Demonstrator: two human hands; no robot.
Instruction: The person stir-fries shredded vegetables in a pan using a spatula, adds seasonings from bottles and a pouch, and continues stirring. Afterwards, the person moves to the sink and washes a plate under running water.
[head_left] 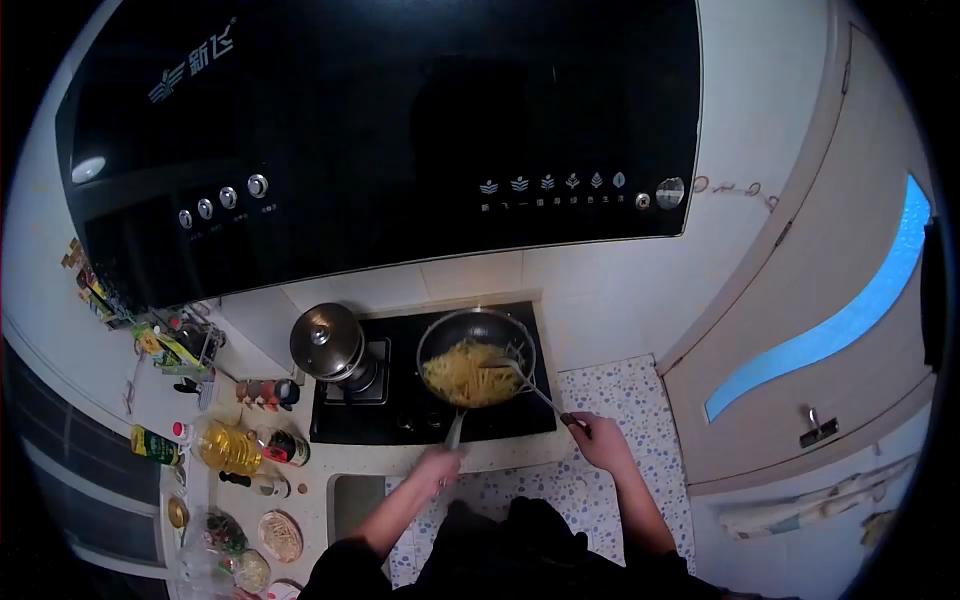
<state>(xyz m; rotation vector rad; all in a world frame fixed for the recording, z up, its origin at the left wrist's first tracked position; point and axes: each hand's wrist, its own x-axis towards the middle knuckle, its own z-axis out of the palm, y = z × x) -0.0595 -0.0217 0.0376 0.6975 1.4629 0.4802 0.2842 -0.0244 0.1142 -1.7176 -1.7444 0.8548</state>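
Note:
A dark wok (478, 325) stands on the right burner of the black stove, its handle pointing toward me. My left hand (438, 468) is closed around the wok handle (455, 430). Pale yellow shredded food (468, 375), which looks like potato strips, fills much of the wok. My right hand (597, 440) is closed on the dark end of a metal spatula (540, 396). The spatula slants down to the left over the wok's rim, and its head lies among the shreds at the right side.
A lidded pot (328, 342) occupies the left burner of the stove (400, 350). Left on the counter are an oil jug (228, 446), sauce bottles (283, 447) and a plate of pale food (280, 537). A range hood (380, 130) hangs above; a door (790, 330) stands at right.

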